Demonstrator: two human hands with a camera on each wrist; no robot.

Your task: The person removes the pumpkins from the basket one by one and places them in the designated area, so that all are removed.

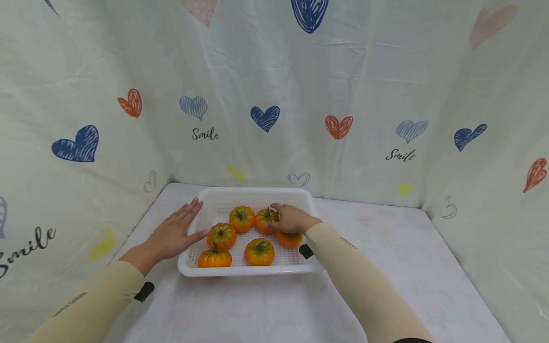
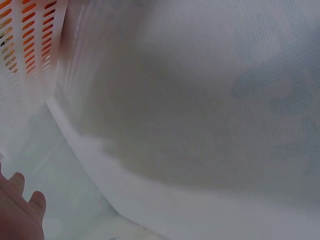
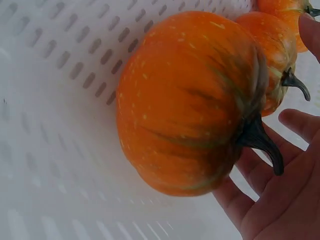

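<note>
Several small orange pumpkins with green-streaked tops lie in a white perforated plastic basket [image 1: 249, 271]. At the basket's left rim, my left hand [image 1: 171, 236] rests with straight, spread fingers; the thumb reaches over the rim toward a pumpkin [image 1: 221, 237]. Inside the basket my right hand [image 1: 293, 218] reaches around a back pumpkin [image 1: 267, 220], thumb and fingers on either side of it. The right wrist view has that hand's fingers [image 3: 295, 120] loosely spread beside the pumpkins, with a large pumpkin [image 3: 190, 105] close to the camera, its dark stem toward the palm.
The basket stands on a table with a white cover [image 1: 364, 267]. Behind and beside it hangs a pale curtain [image 1: 300, 85] printed with hearts and words. More pumpkins sit at the basket's back [image 1: 242, 219], front middle [image 1: 259, 252] and front left [image 1: 214, 258].
</note>
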